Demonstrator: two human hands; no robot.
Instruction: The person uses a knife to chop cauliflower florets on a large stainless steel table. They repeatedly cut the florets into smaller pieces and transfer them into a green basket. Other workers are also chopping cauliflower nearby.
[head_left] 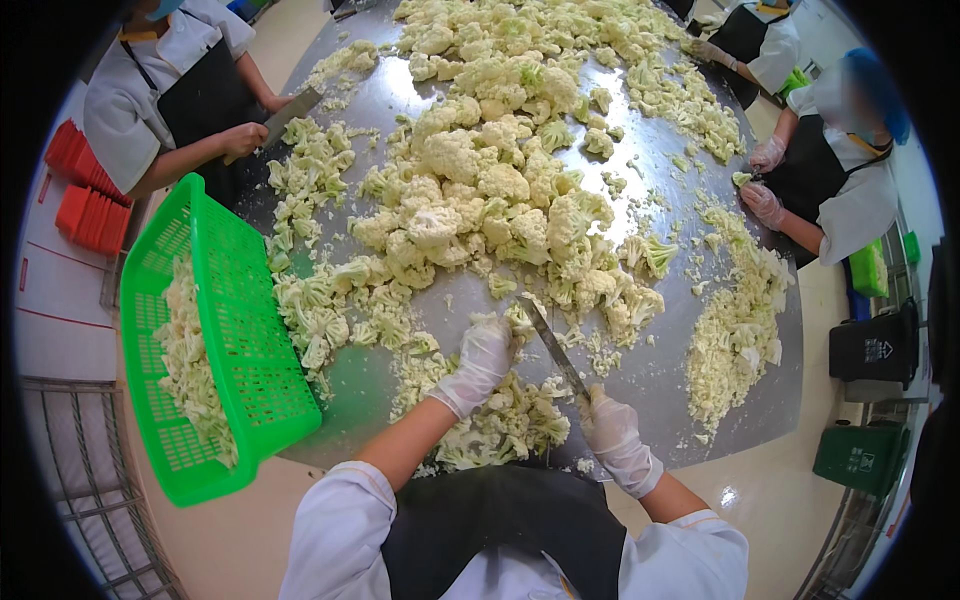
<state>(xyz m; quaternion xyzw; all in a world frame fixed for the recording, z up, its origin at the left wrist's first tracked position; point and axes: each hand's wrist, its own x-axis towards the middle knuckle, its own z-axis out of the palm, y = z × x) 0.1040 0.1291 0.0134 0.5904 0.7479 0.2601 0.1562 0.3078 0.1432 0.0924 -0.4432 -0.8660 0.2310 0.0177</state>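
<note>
My gloved left hand [482, 365] is closed around a cauliflower piece [519, 322] just above the steel table. In my gloved right hand [616, 438] is a long knife [553, 348], its blade slanting up and left so the tip end lies against that piece. Cut florets [505, 425] are heaped between my forearms at the near table edge. Beyond my hands rises a big pile of whole and broken cauliflower heads [480, 185].
A green basket [255, 325] with cut pieces stands tilted at the left edge. Small crumbs [735, 350] cover the right side of the steel table [640, 400]. One co-worker holds a knife [290, 118] at the left; others work at the right. Bins [862, 455] stand beyond the right edge.
</note>
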